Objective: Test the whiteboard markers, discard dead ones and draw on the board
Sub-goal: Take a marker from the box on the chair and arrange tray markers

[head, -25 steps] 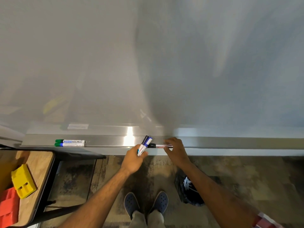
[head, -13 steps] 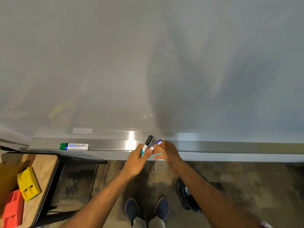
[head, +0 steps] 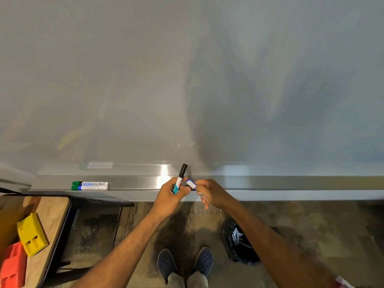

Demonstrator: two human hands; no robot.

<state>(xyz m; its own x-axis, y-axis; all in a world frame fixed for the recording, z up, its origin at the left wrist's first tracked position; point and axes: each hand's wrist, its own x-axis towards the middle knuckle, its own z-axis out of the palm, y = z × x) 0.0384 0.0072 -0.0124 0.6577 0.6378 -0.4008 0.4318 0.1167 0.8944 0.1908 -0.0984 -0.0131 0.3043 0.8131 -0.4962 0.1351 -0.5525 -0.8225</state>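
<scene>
A blank whiteboard [head: 145, 80] fills the upper view, with a metal tray [head: 280, 182] along its bottom edge. In front of the tray's middle, my left hand [head: 169, 199] grips a white marker with a black cap [head: 182, 172], cap pointing up. My right hand [head: 212, 193] is close beside it and pinches a blue-capped marker [head: 191, 184] whose cap points at the left hand. Two more markers, one green-capped [head: 90, 183] and one blue-capped [head: 91, 187], lie side by side at the tray's left end.
A black-lined bin [head: 239, 246] with several white markers inside stands on the floor under my right forearm. At the lower left a wooden table [head: 53, 217] carries a yellow block [head: 32, 233] and an orange block [head: 12, 265]. My shoes [head: 185, 262] are below.
My right hand lifted the black-capped marker off the tray and brought it to the left hand. The left hand now grips that one, and the right hand pinches the blue-capped marker.
</scene>
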